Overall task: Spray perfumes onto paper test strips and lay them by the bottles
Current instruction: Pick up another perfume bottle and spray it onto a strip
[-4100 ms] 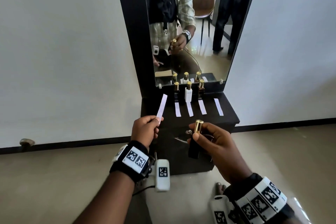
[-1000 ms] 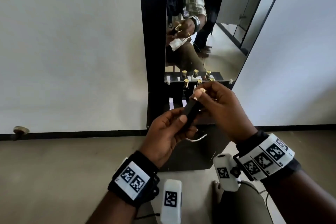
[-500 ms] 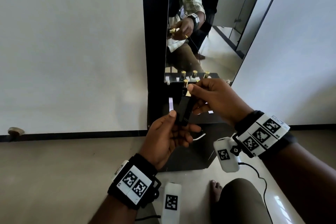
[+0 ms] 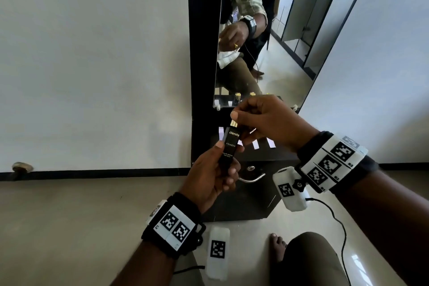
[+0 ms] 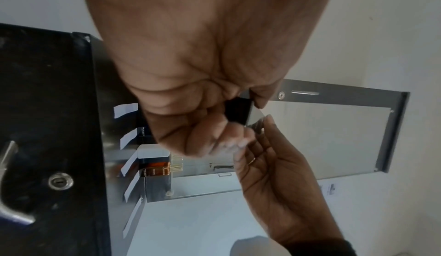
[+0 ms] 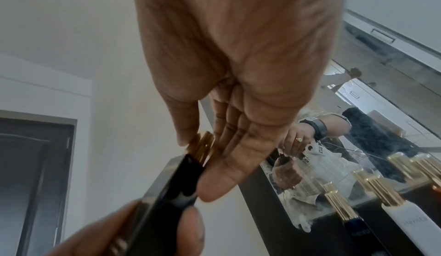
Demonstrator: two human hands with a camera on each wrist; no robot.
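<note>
My left hand [image 4: 226, 158] grips the body of a black perfume bottle [image 4: 230, 146] marked "clensta", held tilted in front of the cabinet. My right hand [image 4: 236, 123] pinches its gold cap [image 4: 234, 124] from above. In the right wrist view the ribbed gold cap [image 6: 203, 146] sits between thumb and fingers over the black bottle [image 6: 167, 194]. White paper strips [image 4: 255, 144] lie in a row on the cabinet top, partly hidden by my hands. More bottles stand behind them: a white one [image 6: 410, 228], a dark one [image 6: 358, 230] and an amber one [image 5: 155, 170].
The black cabinet [image 4: 246, 204] has a lock and a metal handle [image 4: 251, 179] on its front. A tall mirror [image 4: 267, 53] rises behind the bottles, between white walls. My knee and bare foot [image 4: 277, 246] are on the floor at the lower right, beside a cable.
Four seconds ago my left hand held a strip and my right the bottle. Now the left holds the bottle body and the right is at its cap. The hands have dropped slightly.
</note>
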